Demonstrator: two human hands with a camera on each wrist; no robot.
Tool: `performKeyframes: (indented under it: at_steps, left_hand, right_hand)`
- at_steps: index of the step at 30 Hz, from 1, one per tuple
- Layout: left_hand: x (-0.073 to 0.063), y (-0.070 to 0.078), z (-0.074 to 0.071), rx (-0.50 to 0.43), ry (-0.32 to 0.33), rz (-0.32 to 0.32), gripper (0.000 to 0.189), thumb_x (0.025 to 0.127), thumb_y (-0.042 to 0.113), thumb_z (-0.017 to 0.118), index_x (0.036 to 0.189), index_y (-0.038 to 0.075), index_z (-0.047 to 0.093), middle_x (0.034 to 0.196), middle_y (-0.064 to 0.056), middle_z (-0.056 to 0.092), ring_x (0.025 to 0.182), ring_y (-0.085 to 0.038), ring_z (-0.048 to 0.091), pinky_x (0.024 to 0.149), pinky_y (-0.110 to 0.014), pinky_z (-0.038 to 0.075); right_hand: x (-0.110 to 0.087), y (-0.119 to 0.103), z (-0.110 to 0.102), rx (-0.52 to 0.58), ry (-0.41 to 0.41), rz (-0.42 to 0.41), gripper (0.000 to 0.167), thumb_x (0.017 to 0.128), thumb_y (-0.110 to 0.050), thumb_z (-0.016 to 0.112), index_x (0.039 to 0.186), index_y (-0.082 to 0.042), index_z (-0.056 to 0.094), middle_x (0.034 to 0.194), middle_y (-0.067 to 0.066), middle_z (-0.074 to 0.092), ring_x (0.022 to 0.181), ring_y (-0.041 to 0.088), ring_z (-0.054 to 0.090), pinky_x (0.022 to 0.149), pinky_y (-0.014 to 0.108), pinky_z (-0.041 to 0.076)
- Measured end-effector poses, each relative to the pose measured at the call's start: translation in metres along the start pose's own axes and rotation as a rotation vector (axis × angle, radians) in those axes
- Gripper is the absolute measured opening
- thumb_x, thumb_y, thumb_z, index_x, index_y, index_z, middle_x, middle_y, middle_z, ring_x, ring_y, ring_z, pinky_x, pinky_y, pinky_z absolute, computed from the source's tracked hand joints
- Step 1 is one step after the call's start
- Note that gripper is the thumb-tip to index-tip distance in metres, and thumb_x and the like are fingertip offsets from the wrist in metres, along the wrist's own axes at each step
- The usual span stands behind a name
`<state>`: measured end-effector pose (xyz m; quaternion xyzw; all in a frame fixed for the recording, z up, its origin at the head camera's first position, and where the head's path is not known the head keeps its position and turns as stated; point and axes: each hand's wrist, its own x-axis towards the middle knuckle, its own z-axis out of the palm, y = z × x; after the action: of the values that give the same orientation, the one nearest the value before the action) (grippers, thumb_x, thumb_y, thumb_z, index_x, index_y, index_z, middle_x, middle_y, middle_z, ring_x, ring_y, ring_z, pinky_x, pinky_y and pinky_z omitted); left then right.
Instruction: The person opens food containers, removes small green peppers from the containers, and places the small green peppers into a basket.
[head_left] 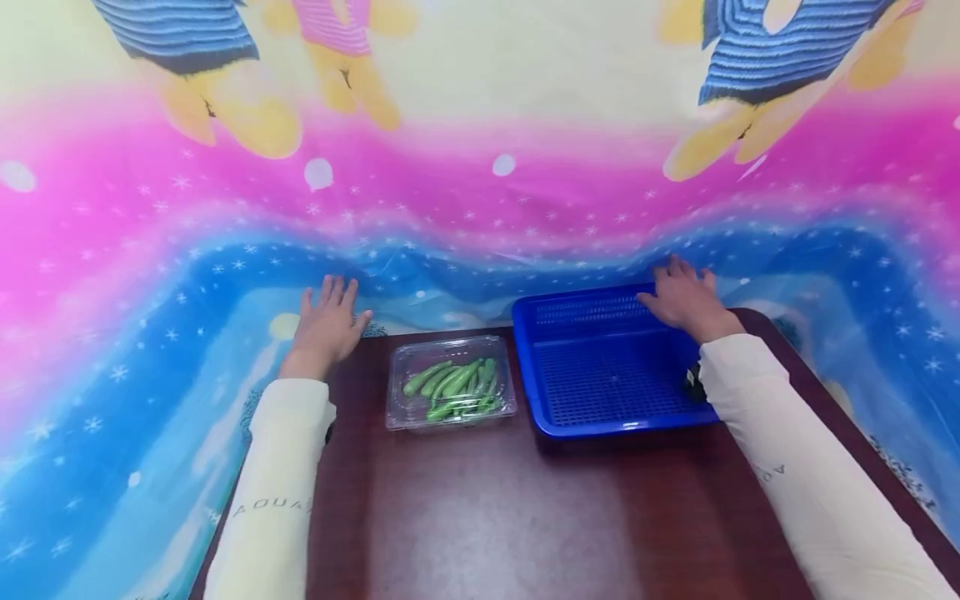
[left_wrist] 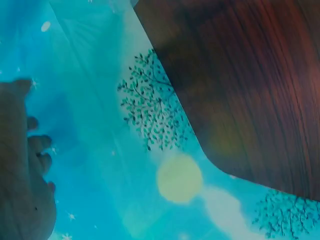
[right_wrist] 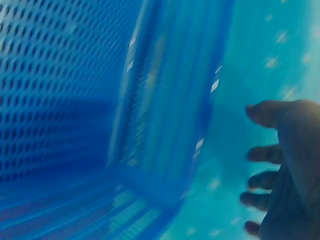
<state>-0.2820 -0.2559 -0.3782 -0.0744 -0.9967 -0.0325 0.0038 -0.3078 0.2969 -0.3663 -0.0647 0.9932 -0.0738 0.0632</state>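
My left hand (head_left: 327, 327) is raised over the table's far left corner with fingers spread, holding nothing. In the left wrist view that hand (left_wrist: 25, 165) shows at the left edge, apart from the table. To its right a clear plastic box (head_left: 401, 408) holds several slim green vegetables (head_left: 453, 383), perhaps small eggplants or peppers. My right hand (head_left: 686, 297) hovers over the far right part of a blue plastic basket (head_left: 528, 367), fingers extended. In the right wrist view the hand (right_wrist: 290, 165) appears beside the basket's wall (right_wrist: 170, 90) with a gap between them.
The dark brown wooden table (head_left: 480, 517) has rounded far corners. Behind it and along both sides hangs a printed cloth (head_left: 450, 183) in pink and blue. The box and the basket stand side by side near the far edge.
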Motion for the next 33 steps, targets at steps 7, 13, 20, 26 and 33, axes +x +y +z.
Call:
performKeyframes:
  at_steps: [7,13,20,26,33]
  left_hand:
    - [-0.028,0.012,0.012,-0.329,0.158,-0.162,0.049,0.105,0.012,0.042,0.150,-0.008,0.040,0.138,-0.034,0.057,0.091,-0.041,0.068,0.092,-0.057,0.055]
    - [-0.058,0.031,0.035,-0.494,0.135,-0.333,0.045,0.093,0.000,0.042,0.133,-0.010,0.060,0.114,-0.030,0.071,0.069,-0.037,0.066,0.076,-0.054,0.057]
    - [-0.086,0.040,0.070,-1.143,-0.097,-0.468,0.044,0.097,-0.012,0.043,0.140,-0.019,0.044,0.124,-0.038,0.063,0.097,-0.031,0.074,0.085,-0.038,0.063]
    - [-0.109,0.043,0.098,-1.563,-0.214,-0.457,0.050,0.099,-0.015,0.037,0.148,-0.021,0.029,0.137,-0.041,0.054,0.111,-0.031,0.070,0.096,-0.044,0.059]
    - [-0.122,0.047,0.109,-1.748,-0.262,-0.457,0.049,0.102,-0.013,0.033,0.150,-0.021,0.027,0.122,-0.023,0.065,0.107,-0.021,0.070,0.096,-0.035,0.059]
  right_hand:
    - [-0.022,-0.058,-0.012,0.005,0.124,-0.068,0.051,0.105,-0.032,0.051,0.135,0.010,0.054,0.139,0.035,0.050,0.125,0.051,0.053,0.099,0.068,0.046]
    - [-0.058,-0.127,0.000,0.104,0.310,-0.229,0.022,0.098,-0.023,0.066,0.106,-0.002,0.066,0.100,0.014,0.067,0.078,0.027,0.065,0.065,0.044,0.058]
    - [-0.088,-0.211,0.036,0.166,0.357,-0.490,0.012,0.094,-0.016,0.072,0.103,-0.008,0.070,0.096,0.003,0.066,0.082,0.014,0.062,0.070,0.028,0.058]
    - [-0.089,-0.275,0.069,0.096,0.355,-0.685,0.012,0.094,-0.014,0.071,0.105,-0.007,0.072,0.098,0.002,0.067,0.087,0.013,0.064,0.073,0.020,0.057]
    - [-0.079,-0.332,0.112,-0.063,0.389,-0.777,0.008,0.094,-0.012,0.069,0.100,-0.012,0.074,0.097,-0.004,0.070,0.086,0.008,0.065,0.075,0.012,0.055]
